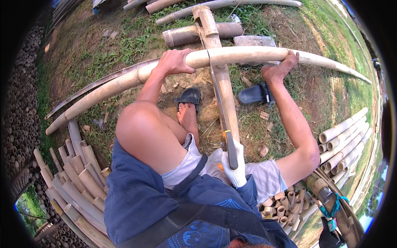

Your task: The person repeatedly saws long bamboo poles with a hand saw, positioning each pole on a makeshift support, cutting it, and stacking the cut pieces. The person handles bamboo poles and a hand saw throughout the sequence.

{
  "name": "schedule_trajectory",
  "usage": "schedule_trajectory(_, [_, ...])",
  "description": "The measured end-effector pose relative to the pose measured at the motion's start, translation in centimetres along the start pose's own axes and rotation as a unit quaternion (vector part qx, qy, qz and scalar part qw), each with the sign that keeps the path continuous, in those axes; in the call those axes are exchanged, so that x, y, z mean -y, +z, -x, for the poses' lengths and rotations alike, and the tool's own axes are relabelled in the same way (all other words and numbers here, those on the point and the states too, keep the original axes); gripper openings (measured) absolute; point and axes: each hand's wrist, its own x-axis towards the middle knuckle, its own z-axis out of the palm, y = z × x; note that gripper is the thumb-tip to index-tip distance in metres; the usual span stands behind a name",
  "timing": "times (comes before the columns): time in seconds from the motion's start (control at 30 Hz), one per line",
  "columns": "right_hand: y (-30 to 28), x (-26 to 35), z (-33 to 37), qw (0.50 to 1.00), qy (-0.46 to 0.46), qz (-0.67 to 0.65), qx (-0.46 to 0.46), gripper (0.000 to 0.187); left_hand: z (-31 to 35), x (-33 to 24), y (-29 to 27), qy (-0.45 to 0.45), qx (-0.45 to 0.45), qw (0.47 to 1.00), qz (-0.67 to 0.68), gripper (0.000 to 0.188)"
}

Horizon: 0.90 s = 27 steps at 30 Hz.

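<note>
A long pale bamboo pole [244,54] lies crosswise before me over an upright-running bamboo support [223,87]. My left hand [173,62], bare, is closed around the pole just left of the support. In a white knitted glove, my right hand [236,167] grips the handle of a hand saw [231,151], which is grey and orange. The saw's long thin blade reaches away from me and meets the pole close to my left hand; I cannot tell how deep it sits. My bare right foot [281,68] presses on the pole farther right.
A dark bamboo piece [182,36] crosses under the support's far end, beside a stone block [254,41]. An empty sandal [251,95] lies on the ground. Cut bamboo lengths are piled at left [89,182], right [343,140] and beneath me [285,208].
</note>
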Motion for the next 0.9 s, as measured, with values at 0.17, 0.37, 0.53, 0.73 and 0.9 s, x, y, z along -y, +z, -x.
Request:
schedule_trajectory(0.17, [1.8, 0.3, -4.2, 0.999, -0.039, -0.008, -0.003, 0.057, -0.6, 2.8, -0.6, -0.022, 0.005, 1.000, 0.012, 0.100])
schedule_trajectory(0.37, [3.1, -1.0, -8.3, 0.997, -0.069, -0.021, -0.017, 0.057, -2.3, 3.5, 1.3, 0.022, -0.004, 0.999, 0.040, 0.100])
schedule_trajectory(0.53, [-0.3, -0.7, -3.0, 0.999, -0.027, 0.020, -0.030, 0.063, -4.6, -0.1, 2.4, 0.043, 0.045, 0.998, 0.012, 0.105])
schedule_trajectory(0.73, [-0.1, -0.9, 0.0, 1.000, 0.004, 0.010, 0.010, 0.063, -1.6, 2.2, 1.4, 0.020, 0.005, 1.000, 0.004, 0.097])
schedule_trajectory(0.9, [-1.3, 1.2, 0.2, 0.999, -0.015, 0.033, 0.017, 0.063, -1.8, 2.4, 0.4, 0.026, 0.005, 1.000, -0.014, 0.102])
